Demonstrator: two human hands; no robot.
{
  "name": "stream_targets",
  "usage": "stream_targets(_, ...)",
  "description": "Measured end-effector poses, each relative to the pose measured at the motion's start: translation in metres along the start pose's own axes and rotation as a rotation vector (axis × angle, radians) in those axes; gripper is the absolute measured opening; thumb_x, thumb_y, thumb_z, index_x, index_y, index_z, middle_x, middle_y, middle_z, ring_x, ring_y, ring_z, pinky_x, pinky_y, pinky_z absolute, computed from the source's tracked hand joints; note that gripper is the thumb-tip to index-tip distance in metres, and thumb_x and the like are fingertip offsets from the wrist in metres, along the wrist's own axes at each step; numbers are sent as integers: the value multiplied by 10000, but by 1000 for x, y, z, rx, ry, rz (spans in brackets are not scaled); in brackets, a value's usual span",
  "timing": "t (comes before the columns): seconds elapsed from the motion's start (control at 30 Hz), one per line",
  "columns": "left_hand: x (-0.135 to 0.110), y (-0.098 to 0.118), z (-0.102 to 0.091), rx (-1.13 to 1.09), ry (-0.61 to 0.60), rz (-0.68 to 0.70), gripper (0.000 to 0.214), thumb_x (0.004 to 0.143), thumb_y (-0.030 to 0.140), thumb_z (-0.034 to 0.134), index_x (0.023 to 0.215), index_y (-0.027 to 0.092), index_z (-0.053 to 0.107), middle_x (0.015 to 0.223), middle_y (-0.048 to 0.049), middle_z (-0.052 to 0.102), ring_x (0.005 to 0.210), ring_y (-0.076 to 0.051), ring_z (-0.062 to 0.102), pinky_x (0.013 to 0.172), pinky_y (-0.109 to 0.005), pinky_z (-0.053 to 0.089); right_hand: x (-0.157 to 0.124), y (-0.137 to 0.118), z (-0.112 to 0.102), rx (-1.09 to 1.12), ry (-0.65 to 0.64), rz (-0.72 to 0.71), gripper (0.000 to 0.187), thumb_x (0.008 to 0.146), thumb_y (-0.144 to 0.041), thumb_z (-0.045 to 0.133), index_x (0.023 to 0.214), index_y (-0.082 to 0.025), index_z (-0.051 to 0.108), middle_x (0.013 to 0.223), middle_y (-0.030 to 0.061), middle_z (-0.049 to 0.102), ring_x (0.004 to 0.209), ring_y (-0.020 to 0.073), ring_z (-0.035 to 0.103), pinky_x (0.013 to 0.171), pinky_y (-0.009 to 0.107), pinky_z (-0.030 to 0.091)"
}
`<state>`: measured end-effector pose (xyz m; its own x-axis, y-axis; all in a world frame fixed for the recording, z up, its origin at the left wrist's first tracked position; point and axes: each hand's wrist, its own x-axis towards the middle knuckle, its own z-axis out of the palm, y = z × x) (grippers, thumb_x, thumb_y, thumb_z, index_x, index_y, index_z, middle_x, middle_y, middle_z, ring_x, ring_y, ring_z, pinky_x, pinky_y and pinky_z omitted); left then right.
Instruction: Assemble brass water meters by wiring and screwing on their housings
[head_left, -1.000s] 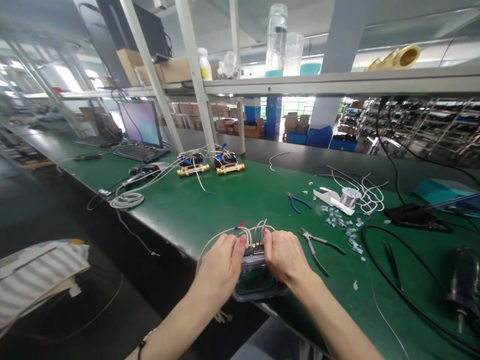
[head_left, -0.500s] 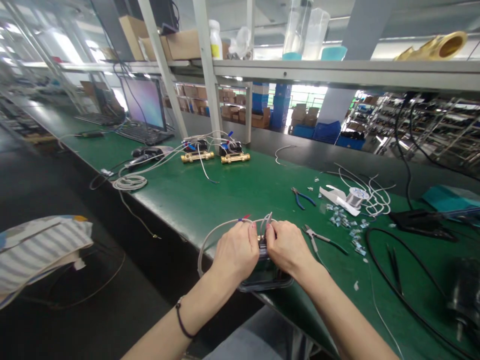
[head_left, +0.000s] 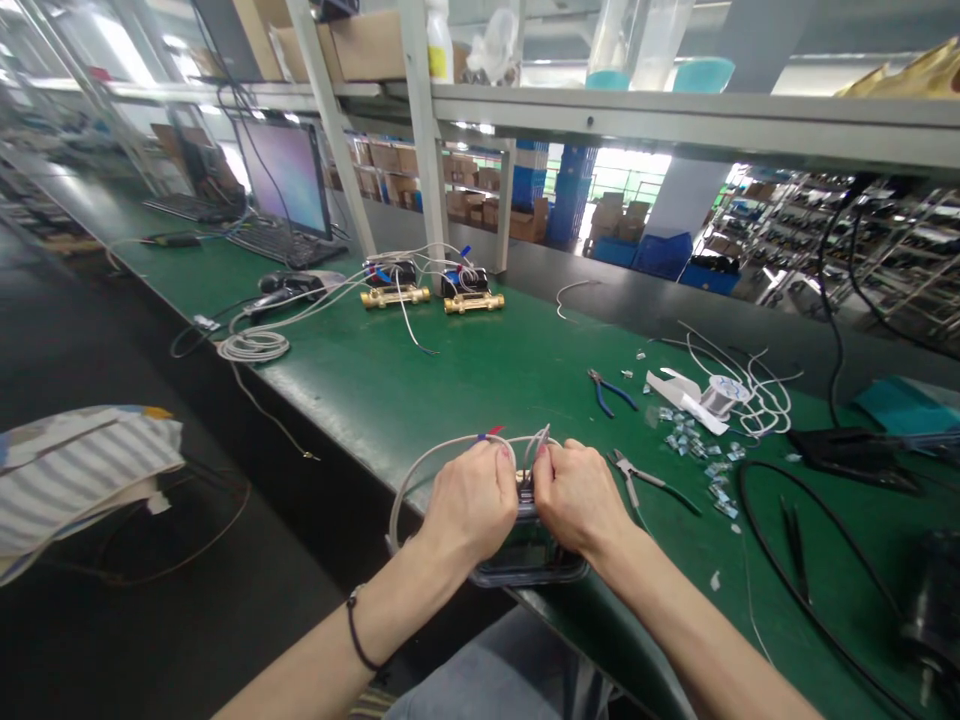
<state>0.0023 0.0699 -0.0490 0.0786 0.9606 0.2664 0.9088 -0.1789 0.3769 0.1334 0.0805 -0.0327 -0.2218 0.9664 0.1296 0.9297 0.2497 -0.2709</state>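
Left hand [head_left: 469, 505] and right hand [head_left: 577, 497] sit close together, their fingertips [head_left: 504, 452] pinched on white wires [head_left: 442, 447] above a clear plastic case [head_left: 529, 567], which lies at the front edge of a green workbench [head_left: 480, 370]. A red tag [head_left: 489, 434] marks one wire, and a thin black cord [head_left: 355, 632] circles the left wrist.

Further along, from the left, come a striped cloth [head_left: 75, 480] below the bench, a coiled white cable [head_left: 255, 346], two brass pipe fittings [head_left: 394, 297], blue-handled pliers [head_left: 611, 390], black-handled pliers [head_left: 649, 480] just beside the right hand, small metal clips [head_left: 694, 440] and a wire spool [head_left: 724, 392], its label too small to read.
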Motion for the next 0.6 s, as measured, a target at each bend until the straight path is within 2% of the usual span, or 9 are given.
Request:
stream_targets(0.27,-4,2,0,28,36,-22,346,933,213,247,752,185,541,783,-60,637,723,-184,611,616,-276,363,-4,-6,-3,-15,12,110,437,909,-304,295,819,-177,703,838,134,688,758,227,648,660,303,406)
stream_targets(0.43,-3,5,1,46,17,-45,346,938,227,262,778,179,564,819,-73,650,750,-201,624,604,-284,353,1,-17,-2,3,-32,244,472,903,-313,287,798,-160,721,806,140,711,739,250,669,619,306,420)
stream_targets(0.6,-4,7,-1,50,-12,-47,335,935,227,277,803,172,580,844,-81,656,774,-215,633,607,-293,358,8,-17,0,28,-60,279,481,903,-345,302,788,-156,730,825,143,719,775,230,673,646,285,422)
